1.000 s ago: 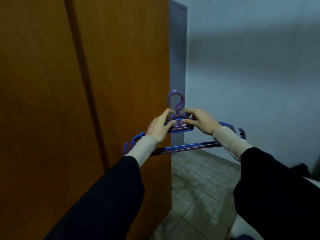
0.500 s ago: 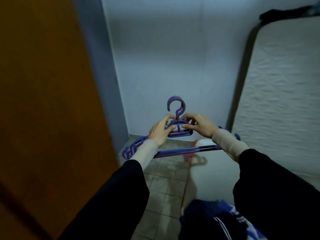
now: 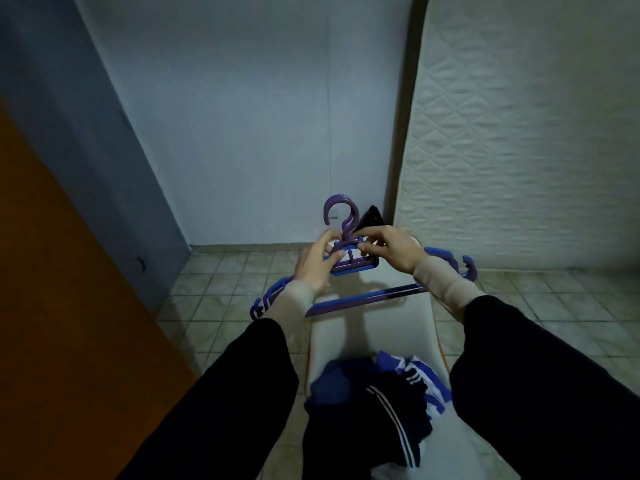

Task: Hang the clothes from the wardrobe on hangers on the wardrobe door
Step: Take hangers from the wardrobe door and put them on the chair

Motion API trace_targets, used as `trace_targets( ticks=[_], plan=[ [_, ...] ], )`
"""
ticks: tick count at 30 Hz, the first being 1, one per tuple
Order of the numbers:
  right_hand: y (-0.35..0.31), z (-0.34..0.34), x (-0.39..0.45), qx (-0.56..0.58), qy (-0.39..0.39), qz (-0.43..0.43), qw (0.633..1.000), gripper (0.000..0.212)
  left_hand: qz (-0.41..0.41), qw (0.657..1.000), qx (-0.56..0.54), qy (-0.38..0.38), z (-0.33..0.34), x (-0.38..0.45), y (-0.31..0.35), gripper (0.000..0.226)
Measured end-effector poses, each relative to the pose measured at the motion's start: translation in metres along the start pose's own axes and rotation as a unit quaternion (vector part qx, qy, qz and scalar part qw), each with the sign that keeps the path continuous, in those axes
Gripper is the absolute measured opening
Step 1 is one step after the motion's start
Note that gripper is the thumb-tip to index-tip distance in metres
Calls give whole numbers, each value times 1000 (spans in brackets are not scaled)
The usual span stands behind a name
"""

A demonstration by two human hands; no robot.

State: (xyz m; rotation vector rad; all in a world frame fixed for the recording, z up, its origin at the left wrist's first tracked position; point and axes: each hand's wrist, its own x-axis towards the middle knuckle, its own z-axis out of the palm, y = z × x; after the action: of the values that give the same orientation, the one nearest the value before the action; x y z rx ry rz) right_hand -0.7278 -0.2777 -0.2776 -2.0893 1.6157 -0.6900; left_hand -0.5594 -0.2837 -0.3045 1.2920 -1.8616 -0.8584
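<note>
I hold a stack of purple and blue plastic hangers in front of me, hooks pointing up. My left hand grips the neck of the stack from the left. My right hand pinches it from the right, just under the hook. Below my arms a pile of dark blue clothes with white stripes lies on a white chair. The orange-brown wardrobe door fills the lower left edge of the view.
A white quilted mattress leans upright against the wall on the right. A grey door stands at the left beside a pale wall. A small dark object sits behind my right hand. The floor is tiled.
My view has swung right, away from the wardrobe door, toward the mattress and the chair with clothes. Both hands keep the same hold on the hangers.
</note>
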Motion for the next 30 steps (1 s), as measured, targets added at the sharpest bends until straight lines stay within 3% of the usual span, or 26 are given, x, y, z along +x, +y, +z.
trace_targets(
  ticks=[10,17,22,26,30],
  plan=[
    [89,9,11,-28,-38,14,999,33,-56,998,-7,22,84,29,-32,19],
    [148,44,17,-144,-52,-10,988,29,-115,993,11,3,133,23,-72,36],
    [186,84,11,-142,-39,26,989,30,-180,984,-10,6,150,10,-108,42],
    [203,116,17,-207,-43,17,977,31,-180,984,5,-15,154,13,-136,58],
    [216,145,31,-264,-48,0,963,33,-183,983,-14,-18,155,25,-158,59]
  ],
)
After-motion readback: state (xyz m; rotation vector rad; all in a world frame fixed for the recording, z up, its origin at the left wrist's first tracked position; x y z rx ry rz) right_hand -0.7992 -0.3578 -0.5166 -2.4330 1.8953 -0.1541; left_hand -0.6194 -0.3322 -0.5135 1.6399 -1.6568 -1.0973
